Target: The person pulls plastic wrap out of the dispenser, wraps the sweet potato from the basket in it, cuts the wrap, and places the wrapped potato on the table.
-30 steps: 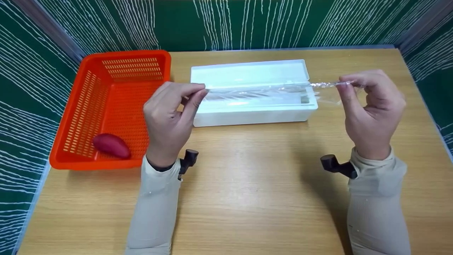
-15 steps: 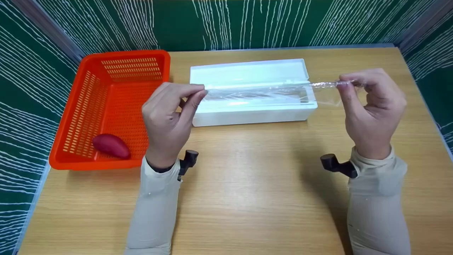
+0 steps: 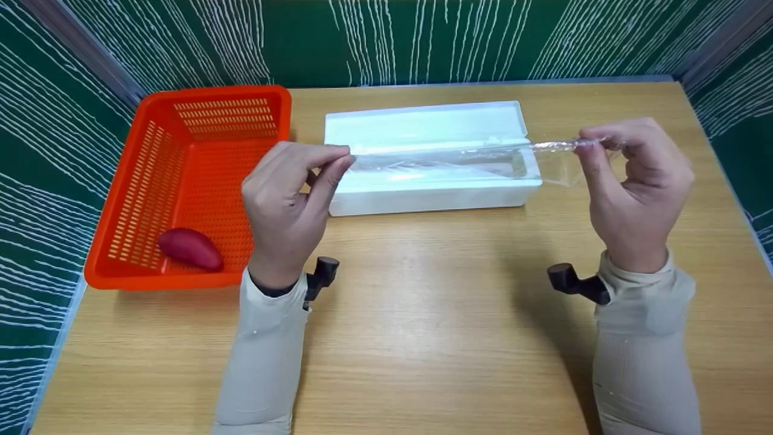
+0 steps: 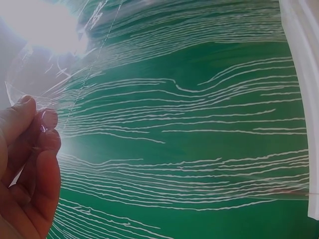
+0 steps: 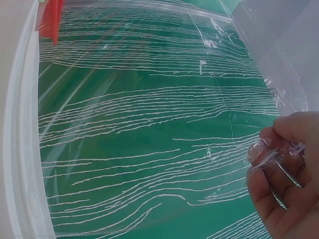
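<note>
A sheet of clear plastic film (image 3: 435, 158) stretches between both hands, above and in front of an open white box (image 3: 435, 199). The left hand (image 3: 287, 208) pinches the film's left end between thumb and index finger. At the other end, the right hand (image 3: 640, 187) pinches a bunched corner of it. In the left wrist view the transparent film (image 4: 37, 69) rises from the fingertips, with a dotted line running across it. The right wrist view has the film (image 5: 149, 99) spread wide, crumpled where the fingers hold it. What lies inside the box is hard to make out through the film.
Left of the box stands an orange plastic basket (image 3: 211, 175), partly behind the left hand. A dark red oblong item (image 3: 190, 248) lies in its near left corner. Green walls with white streaks surround the wooden table (image 3: 435, 314) at the back and sides.
Both hands stay almost in the same place. The film between them shifts slightly, and its loose part by the right hand hangs a little lower.
</note>
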`<action>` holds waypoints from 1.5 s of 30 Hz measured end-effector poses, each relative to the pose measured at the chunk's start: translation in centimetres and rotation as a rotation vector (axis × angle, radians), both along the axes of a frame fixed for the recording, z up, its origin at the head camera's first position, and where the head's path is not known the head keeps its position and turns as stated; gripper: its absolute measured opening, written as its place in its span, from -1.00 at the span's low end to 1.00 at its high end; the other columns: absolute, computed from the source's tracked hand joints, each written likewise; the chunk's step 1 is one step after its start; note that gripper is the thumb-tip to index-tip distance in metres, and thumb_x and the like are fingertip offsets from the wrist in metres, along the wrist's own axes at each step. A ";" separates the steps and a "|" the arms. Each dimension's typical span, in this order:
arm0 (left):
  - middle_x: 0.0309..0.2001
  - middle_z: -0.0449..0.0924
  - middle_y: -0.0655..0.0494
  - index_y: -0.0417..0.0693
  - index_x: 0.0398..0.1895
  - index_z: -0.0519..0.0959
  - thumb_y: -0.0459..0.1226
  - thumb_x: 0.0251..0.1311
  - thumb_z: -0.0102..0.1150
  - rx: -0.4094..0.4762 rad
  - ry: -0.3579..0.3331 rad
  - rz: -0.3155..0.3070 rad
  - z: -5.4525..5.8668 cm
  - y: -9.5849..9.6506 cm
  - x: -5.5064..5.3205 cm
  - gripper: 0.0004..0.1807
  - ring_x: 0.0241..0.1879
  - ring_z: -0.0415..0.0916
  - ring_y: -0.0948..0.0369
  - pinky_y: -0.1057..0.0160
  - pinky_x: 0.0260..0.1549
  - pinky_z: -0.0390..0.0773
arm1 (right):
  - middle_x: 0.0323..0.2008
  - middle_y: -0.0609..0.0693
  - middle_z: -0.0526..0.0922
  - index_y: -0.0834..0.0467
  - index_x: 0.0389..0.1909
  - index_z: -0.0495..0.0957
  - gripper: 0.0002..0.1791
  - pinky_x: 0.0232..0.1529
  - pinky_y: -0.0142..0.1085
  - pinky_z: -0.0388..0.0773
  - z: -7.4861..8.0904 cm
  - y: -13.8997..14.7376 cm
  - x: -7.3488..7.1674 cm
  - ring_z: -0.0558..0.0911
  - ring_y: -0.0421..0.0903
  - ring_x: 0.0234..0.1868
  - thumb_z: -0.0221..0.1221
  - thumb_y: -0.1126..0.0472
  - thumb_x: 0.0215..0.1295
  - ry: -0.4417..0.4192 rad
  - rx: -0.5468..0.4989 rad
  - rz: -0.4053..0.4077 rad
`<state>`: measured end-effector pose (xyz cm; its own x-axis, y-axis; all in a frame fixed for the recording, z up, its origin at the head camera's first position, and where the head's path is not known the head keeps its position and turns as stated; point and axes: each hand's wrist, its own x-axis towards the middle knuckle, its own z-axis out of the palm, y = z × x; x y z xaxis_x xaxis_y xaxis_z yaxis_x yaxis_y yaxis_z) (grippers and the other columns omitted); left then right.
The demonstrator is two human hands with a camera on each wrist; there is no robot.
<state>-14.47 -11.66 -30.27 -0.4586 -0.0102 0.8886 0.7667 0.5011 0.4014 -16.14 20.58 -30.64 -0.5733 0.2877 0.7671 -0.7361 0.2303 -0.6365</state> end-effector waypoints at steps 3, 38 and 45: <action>-0.36 0.77 0.01 -0.21 -0.26 0.77 -0.47 0.12 0.48 0.004 0.001 -0.005 0.0 0.0 0.0 -0.87 -0.46 0.50 0.08 0.33 -0.43 0.48 | -0.39 0.16 0.73 0.55 -0.37 0.63 -0.85 -0.21 -0.40 0.45 0.0 -0.1 0.1 0.58 -0.18 -0.37 0.34 0.48 0.24 0.002 -0.008 0.006; -0.35 0.78 0.01 -0.19 -0.30 0.77 -0.43 0.12 0.49 -0.028 0.024 -0.006 0.2 -0.2 0.3 -0.91 -0.41 0.57 0.07 0.20 -0.22 0.42 | -0.37 0.16 0.72 0.58 -0.30 0.59 -0.88 -0.21 -0.37 0.49 -0.5 0.5 0.1 0.63 -0.17 -0.36 0.25 0.52 0.30 -0.049 0.076 0.015; -0.34 0.75 0.00 -0.18 -0.33 0.75 -0.45 0.13 0.48 -0.033 0.035 -0.038 0.3 -0.3 0.3 -0.91 -0.33 0.65 0.08 0.22 -0.20 0.51 | -0.35 0.16 0.72 0.56 -0.28 0.59 -0.89 -0.20 -0.37 0.51 -0.4 0.5 0.2 0.64 -0.18 -0.34 0.23 0.51 0.31 -0.058 0.109 0.015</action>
